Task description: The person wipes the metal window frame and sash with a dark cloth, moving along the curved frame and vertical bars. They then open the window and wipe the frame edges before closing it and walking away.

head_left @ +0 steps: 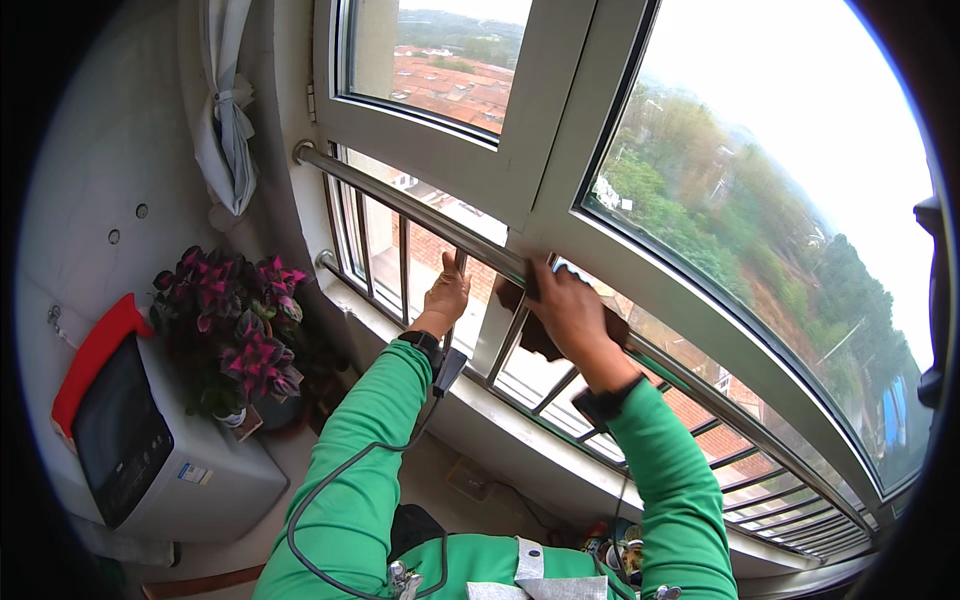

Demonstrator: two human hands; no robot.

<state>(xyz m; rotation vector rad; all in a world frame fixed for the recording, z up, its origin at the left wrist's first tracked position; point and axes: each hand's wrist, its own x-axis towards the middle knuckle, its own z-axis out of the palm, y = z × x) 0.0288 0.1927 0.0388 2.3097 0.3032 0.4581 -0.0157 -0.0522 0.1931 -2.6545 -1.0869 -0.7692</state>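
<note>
A metal railing [400,200] with a thick round top rail and thin upright bars runs across the lower part of the window. My left hand [446,297] is closed around one of the upright bars, just below the top rail. To its right, my right hand [575,315] presses a dark brown cloth [538,342] against the top rail. Part of the cloth hangs down behind and beside the fingers. My fingertips there are slightly blurred and partly hidden by the back of the hand.
White window frames [560,130] rise behind the railing. At left stand a grey-white washing machine [210,480] with a red cloth [95,350] on it and a potted pink-leaved plant [262,355]. A tied curtain [225,140] hangs above. A black cable [335,475] loops along my left arm.
</note>
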